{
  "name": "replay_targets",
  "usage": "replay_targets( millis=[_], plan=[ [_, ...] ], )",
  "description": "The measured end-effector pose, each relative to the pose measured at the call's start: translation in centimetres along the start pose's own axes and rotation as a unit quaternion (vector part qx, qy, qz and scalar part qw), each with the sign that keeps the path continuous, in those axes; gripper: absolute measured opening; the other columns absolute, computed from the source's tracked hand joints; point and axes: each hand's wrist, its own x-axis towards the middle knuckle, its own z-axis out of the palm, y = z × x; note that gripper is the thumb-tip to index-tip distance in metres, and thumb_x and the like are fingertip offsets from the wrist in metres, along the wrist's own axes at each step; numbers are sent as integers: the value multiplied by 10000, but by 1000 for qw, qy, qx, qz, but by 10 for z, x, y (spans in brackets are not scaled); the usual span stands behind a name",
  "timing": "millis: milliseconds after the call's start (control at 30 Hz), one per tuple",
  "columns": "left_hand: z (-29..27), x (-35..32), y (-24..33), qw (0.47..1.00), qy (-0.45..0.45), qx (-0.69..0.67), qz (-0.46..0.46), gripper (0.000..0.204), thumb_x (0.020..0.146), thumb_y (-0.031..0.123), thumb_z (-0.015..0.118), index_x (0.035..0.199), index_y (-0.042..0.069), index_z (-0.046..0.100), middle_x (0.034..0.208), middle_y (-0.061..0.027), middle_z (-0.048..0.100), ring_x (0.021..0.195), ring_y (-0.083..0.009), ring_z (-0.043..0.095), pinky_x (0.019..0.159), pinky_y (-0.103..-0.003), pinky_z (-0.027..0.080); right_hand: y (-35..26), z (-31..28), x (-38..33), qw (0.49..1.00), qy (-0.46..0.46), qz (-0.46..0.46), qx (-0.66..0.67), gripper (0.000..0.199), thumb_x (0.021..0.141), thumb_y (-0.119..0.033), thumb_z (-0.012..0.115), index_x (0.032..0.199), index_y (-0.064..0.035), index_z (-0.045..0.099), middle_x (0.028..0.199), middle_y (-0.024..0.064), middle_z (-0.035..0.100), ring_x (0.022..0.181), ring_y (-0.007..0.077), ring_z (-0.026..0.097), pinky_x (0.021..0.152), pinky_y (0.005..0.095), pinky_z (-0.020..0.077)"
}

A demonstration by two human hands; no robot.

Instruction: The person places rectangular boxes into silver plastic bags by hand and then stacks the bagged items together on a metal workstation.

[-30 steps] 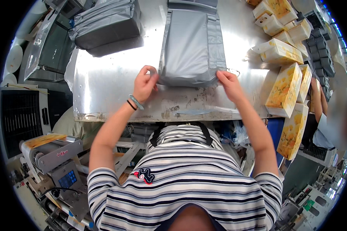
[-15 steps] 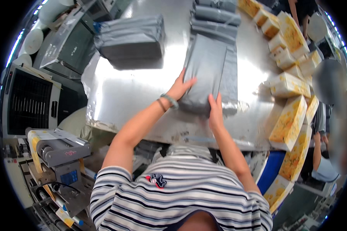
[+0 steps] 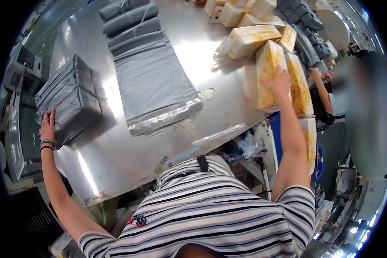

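By the splayed left hand (image 3: 48, 127), gray plastic parcels (image 3: 80, 111) are seemingly steadied; a yellow-floral pack (image 3: 268, 61) is touched by the right hand (image 3: 279, 84), grip unclear.

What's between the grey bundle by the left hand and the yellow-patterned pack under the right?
The head view shows flat grey plastic sheets between the grey bundle and yellow-patterned pack, with metal tabletop on either side.

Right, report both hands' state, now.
Left hand: open, fingers laid on the gray bundle.
Right hand: fingers on the yellow-and-white pack; whether it grips cannot be told.
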Motion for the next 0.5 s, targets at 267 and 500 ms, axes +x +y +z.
replay_targets(
  millis=[267, 500],
  plan=[
    [-83, -84, 242, 760, 90, -533, 360, 798, 788, 182, 702, 1435, 46, 256, 1490, -140, 274, 1379, -293, 245, 1091, -392, 258, 10, -18, -31, 749, -231, 69, 617, 964, 707, -179, 716, 1461, -103, 121, 1213, 240, 532, 1078, 342, 573, 852, 422, 514],
    [-23, -203, 376, 479, 26, -869, 117, 680, 922, 225, 507, 1447, 9, 132, 1468, -155, 212, 1346, -229, 232, 1082, -374, 232, -165, 2, -256, 570, -359, -77, 735, 535, 912, -208, 559, 1374, -20, 364, 1284, 149, 469, 1175, 225, 457, 993, 346, 358]
  ],
)
